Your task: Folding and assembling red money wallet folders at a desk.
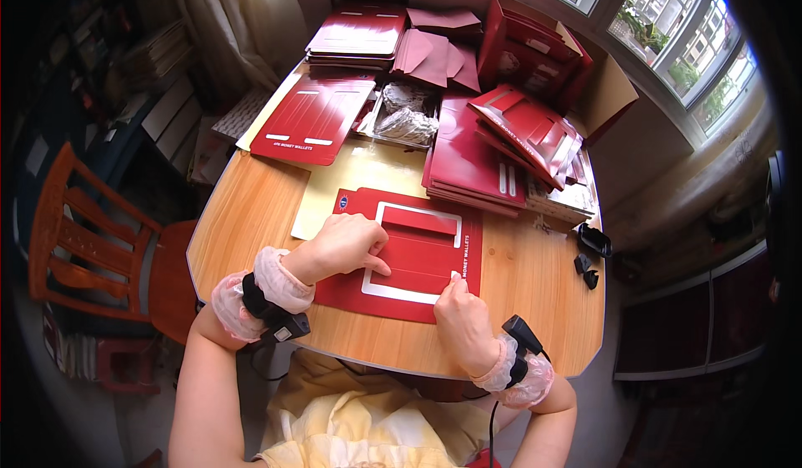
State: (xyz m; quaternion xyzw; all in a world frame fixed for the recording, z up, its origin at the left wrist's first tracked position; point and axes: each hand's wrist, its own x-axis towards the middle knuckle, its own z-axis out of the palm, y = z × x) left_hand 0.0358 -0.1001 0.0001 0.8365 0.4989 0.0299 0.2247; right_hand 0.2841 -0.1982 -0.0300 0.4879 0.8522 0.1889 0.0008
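A red printed card sheet (401,314) with white-edged openings lies flat near the front of the wooden table. In its middle sits a red folded paper piece (413,258) with a long slit or fold. Thumb and index finger apart, my left hand (341,246) rests at the left side of that piece. My right hand (463,324) is at the lower right corner of the white border, fingers pinched together at the sheet; whether they grip its edge is hard to tell. Both wrists wear pink cuffs and black straps with small devices.
Behind the sheet stand a stack of red folders (476,155), tilted glossy red packs (526,127) and a box of white string-like material (407,111). Another red card (316,117) lies left. Small black objects (594,240) lie near the right edge. A wooden chair (94,249) stands left.
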